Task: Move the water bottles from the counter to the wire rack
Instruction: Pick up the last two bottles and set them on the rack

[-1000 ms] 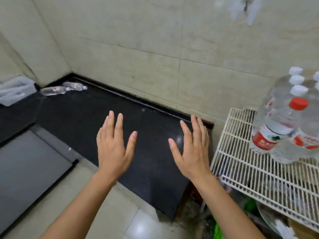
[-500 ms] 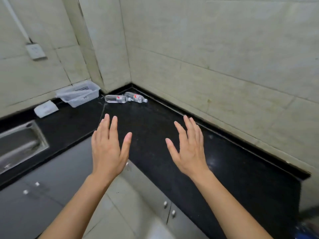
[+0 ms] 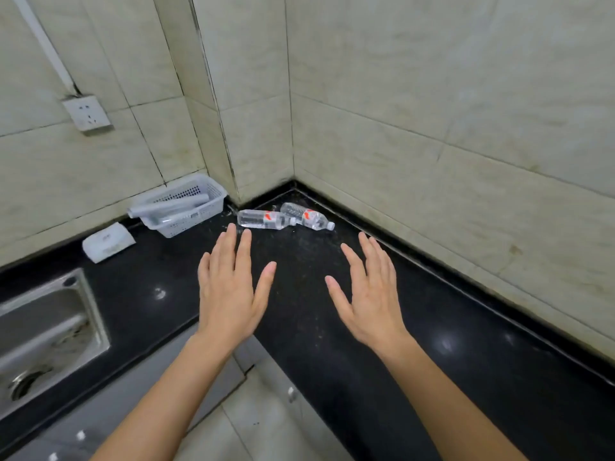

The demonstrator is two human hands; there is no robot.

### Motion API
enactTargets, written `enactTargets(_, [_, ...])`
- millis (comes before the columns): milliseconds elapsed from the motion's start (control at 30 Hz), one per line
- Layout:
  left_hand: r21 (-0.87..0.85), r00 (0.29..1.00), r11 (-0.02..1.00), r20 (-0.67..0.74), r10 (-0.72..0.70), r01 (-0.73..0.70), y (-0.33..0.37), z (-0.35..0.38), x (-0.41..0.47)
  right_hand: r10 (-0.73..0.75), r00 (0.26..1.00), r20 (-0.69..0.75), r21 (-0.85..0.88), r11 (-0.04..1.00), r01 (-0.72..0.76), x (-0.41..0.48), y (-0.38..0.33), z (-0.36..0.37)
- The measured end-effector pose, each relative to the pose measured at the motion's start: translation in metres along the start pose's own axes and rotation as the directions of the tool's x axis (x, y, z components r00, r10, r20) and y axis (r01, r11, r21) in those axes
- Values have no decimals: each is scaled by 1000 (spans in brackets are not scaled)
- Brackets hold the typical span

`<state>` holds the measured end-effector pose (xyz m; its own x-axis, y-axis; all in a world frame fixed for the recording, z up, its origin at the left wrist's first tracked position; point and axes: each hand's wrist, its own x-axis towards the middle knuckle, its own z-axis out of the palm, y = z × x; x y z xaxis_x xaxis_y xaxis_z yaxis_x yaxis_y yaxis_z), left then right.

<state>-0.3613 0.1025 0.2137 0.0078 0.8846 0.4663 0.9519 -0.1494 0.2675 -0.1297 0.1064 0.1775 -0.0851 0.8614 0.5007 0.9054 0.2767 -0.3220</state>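
Two clear water bottles with red-and-white labels lie on their sides in the far corner of the black counter [image 3: 332,294]: one on the left [image 3: 264,219], one on the right [image 3: 307,216], touching each other. My left hand [image 3: 231,287] hovers open, fingers straight, its fingertips just short of the left bottle. My right hand [image 3: 367,291] is open too, a little to the right of and nearer than the bottles. Neither hand holds anything. The wire rack is out of view.
A white perforated basket [image 3: 181,207] with grey tubes stands left of the bottles against the wall. A white pack [image 3: 108,242] lies beside it. A steel sink [image 3: 46,327] is set into the counter at the left. A wall socket [image 3: 87,113] is above.
The view has swung left from the wire rack to the counter corner. The bottles are now much closer, and both open hands have reached toward them.
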Motion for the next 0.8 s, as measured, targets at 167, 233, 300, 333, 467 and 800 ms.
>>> enactTargets(167, [69, 993, 996, 113, 45, -53, -39, 45, 114, 151, 987, 63, 25, 988, -153, 100, 16, 56])
enactTargets(233, [96, 986, 993, 158, 57, -73, -55, 60, 149, 213, 972, 101, 28, 976, -217, 130, 22, 70])
enactTargets(300, [96, 982, 993, 183, 51, -70, -68, 75, 177, 263, 955, 133, 12, 964, -267, 153, 28, 82])
enactTargets(333, [97, 980, 993, 192, 52, -71, -74, 83, 189, 292, 943, 159, -1, 955, -296, 164, 32, 87])
enactTargets(467, [91, 957, 989, 274, 90, -119, -97, 129, 238, 395, 886, 243, -35, 916, -399, 202, 45, 121])
enactTargets(800, [17, 772, 974, 613, 169, -227, -184, 297, 348, 630, 640, 440, -156, 755, -636, 292, 72, 267])
